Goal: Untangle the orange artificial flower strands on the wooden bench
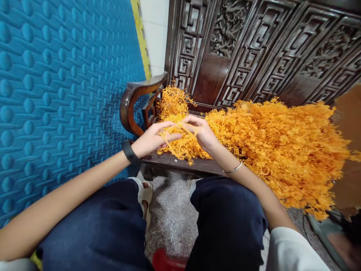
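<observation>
On the bench (203, 165): heaped orange strands (287, 150), too many to count.
Cardboard (348, 150): one, right of the bench; contents hidden.
Orange piece (184, 127): above the bench, between two hands, touching both.
Left hand (154, 138): fingers parted; grip blurred, cannot tell.
Right hand (206, 136): fingers curled; whether pinching, cannot tell.

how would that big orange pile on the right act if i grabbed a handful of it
The orange pile is probably light for its bulk, since it looks like a loose mass of thin, branching pieces. A handful would likely drag neighbouring bits along, as the curly ends appear tangled. It probably won't roll, given its ragged, spread-out shape.
</observation>
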The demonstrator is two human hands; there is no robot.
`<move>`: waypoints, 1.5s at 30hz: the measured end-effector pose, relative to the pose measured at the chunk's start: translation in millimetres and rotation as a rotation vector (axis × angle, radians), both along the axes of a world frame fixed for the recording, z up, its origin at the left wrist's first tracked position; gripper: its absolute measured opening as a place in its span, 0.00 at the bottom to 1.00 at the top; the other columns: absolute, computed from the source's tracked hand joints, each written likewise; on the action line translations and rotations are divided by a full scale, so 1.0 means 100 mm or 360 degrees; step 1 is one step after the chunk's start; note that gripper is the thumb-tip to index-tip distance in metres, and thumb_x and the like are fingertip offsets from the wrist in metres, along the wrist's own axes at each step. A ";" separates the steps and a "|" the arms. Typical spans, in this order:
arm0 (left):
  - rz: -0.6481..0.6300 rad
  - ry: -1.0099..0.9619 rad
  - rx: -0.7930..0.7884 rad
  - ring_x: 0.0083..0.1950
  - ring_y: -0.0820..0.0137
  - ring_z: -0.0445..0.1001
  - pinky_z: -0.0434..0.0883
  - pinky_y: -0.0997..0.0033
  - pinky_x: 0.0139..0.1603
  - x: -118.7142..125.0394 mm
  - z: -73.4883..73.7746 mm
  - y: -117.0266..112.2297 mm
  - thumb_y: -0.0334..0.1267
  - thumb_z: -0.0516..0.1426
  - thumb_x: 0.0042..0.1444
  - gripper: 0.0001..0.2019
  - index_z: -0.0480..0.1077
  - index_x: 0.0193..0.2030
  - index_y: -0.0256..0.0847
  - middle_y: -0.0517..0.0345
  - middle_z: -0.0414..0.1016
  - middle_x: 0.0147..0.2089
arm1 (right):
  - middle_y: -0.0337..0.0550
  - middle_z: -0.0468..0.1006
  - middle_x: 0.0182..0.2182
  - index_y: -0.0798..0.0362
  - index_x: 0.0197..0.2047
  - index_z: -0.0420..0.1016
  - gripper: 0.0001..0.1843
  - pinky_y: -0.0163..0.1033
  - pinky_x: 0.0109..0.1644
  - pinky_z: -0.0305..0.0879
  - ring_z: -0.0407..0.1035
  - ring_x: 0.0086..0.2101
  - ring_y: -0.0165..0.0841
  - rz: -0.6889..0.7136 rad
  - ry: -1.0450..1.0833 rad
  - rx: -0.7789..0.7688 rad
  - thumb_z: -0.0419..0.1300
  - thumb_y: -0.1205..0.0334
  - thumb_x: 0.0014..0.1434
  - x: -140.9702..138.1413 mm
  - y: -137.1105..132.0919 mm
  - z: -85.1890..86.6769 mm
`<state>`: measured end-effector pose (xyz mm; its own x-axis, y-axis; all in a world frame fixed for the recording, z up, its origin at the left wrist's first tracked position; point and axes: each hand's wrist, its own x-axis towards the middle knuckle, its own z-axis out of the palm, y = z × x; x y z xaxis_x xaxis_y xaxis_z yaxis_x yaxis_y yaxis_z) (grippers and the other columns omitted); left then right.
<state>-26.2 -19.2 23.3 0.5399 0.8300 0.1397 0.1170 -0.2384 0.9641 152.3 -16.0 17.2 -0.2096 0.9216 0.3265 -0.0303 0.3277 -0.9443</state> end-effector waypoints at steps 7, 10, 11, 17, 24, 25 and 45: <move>-0.0013 0.0159 0.0296 0.25 0.74 0.65 0.61 0.74 0.28 0.00 -0.08 0.09 0.45 0.57 0.53 0.12 0.74 0.28 0.38 0.62 0.69 0.22 | 0.34 0.68 0.24 0.53 0.22 0.69 0.07 0.36 0.38 0.58 0.60 0.29 0.27 -0.0112 0.0025 -0.0062 0.64 0.61 0.44 -0.06 0.03 -0.03; 0.0120 -0.0009 0.0114 0.21 0.76 0.60 0.57 0.75 0.24 0.05 -0.09 0.09 0.44 0.56 0.54 0.13 0.71 0.26 0.38 0.64 0.63 0.19 | 0.34 0.65 0.22 0.53 0.21 0.68 0.05 0.35 0.35 0.57 0.57 0.27 0.26 -0.0294 0.0172 -0.0155 0.61 0.65 0.43 -0.10 0.08 -0.09; 0.0152 -0.0070 0.0062 0.21 0.77 0.59 0.57 0.75 0.23 0.08 -0.08 0.09 0.43 0.57 0.53 0.12 0.70 0.25 0.38 0.64 0.62 0.19 | 0.34 0.65 0.22 0.53 0.21 0.67 0.05 0.35 0.35 0.57 0.57 0.26 0.26 -0.0338 0.0214 -0.0178 0.60 0.65 0.44 -0.12 0.10 -0.11; 0.0303 -0.0287 0.0026 0.19 0.78 0.56 0.53 0.74 0.21 0.23 -0.06 0.12 0.38 0.59 0.48 0.11 0.66 0.20 0.37 0.64 0.60 0.18 | 0.36 0.63 0.24 0.52 0.23 0.64 0.06 0.36 0.35 0.57 0.57 0.26 0.26 -0.0428 0.0383 -0.0209 0.59 0.63 0.46 -0.13 0.19 -0.10; 0.0298 -0.0439 -0.0210 0.20 0.79 0.54 0.51 0.75 0.20 0.36 -0.06 0.20 0.42 0.61 0.45 0.13 0.63 0.20 0.38 0.65 0.57 0.19 | 0.35 0.64 0.23 0.53 0.22 0.64 0.05 0.34 0.32 0.55 0.55 0.26 0.25 -0.0588 0.0540 -0.0246 0.59 0.68 0.42 -0.19 0.34 -0.13; 0.0301 -0.0448 -0.0226 0.19 0.80 0.53 0.50 0.75 0.19 0.37 -0.07 0.21 0.42 0.62 0.45 0.14 0.62 0.20 0.38 0.66 0.56 0.19 | 0.35 0.64 0.24 0.53 0.21 0.64 0.05 0.34 0.32 0.55 0.56 0.26 0.26 -0.0578 0.0532 -0.0222 0.59 0.68 0.41 -0.19 0.37 -0.15; 0.0093 -0.0141 0.0341 0.52 0.63 0.72 0.64 0.56 0.58 -0.06 -0.28 0.23 0.35 0.57 0.51 0.21 0.71 0.54 0.39 0.48 0.71 0.57 | 0.36 0.66 0.19 0.57 0.29 0.74 0.05 0.34 0.29 0.58 0.60 0.22 0.27 -0.1159 -0.0270 -0.0136 0.60 0.63 0.50 0.26 0.85 -0.75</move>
<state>-31.9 3.7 -4.9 0.4696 0.8058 0.3607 0.0539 -0.4339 0.8993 178.8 68.8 -57.8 0.4217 0.8671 0.2651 0.3142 0.1345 -0.9398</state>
